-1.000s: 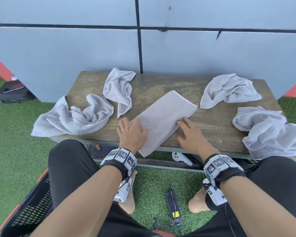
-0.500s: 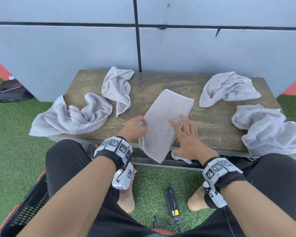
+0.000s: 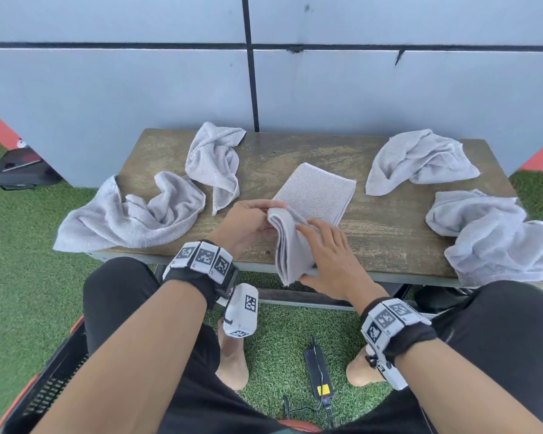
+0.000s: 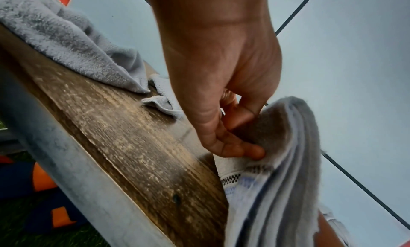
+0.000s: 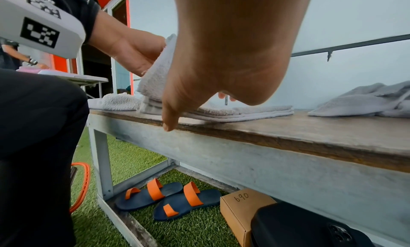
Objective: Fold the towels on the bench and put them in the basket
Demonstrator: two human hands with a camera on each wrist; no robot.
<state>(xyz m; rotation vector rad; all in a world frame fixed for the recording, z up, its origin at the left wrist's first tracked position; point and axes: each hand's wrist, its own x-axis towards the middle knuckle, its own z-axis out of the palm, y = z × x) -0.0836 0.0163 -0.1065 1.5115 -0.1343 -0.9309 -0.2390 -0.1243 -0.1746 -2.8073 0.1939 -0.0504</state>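
Towel of pale grey terry cloth, half-folded (image 3: 314, 195), lies at the middle of the worn brown wooden bench (image 3: 386, 227), its near end lifted and doubled back toward the far end. The left hand (image 3: 248, 223) has the grip on that raised fold: thumb and curled fingers (image 4: 235, 149) pinch the stacked layers at the top left corner. The right hand (image 3: 329, 255) lies against the right face of the lifted layers with fingers straight and spread, the thumb reaching down to the bench's front edge; it presses rather than clasps. The far part of the towel stays flat on the wood beyond both hands.

Left of the grip a crumpled grey towel (image 3: 132, 214) sprawls over the bench's left end, one corner hanging past the edge, and just behind it a second rumpled grey towel (image 3: 213, 164) lies near the back edge. Right of the grip, well apart, a bunched grey towel (image 3: 420, 161) sits toward the back, and a larger heaped grey towel (image 3: 496, 236) covers the near right corner.

Below the left forearm, on the green artificial turf (image 3: 19, 277), stands a black slatted plastic basket with an orange rim (image 3: 54, 374). Under the bench are dark blue sandals with orange straps (image 5: 168, 198) and a small brown cardboard box (image 5: 241, 208).
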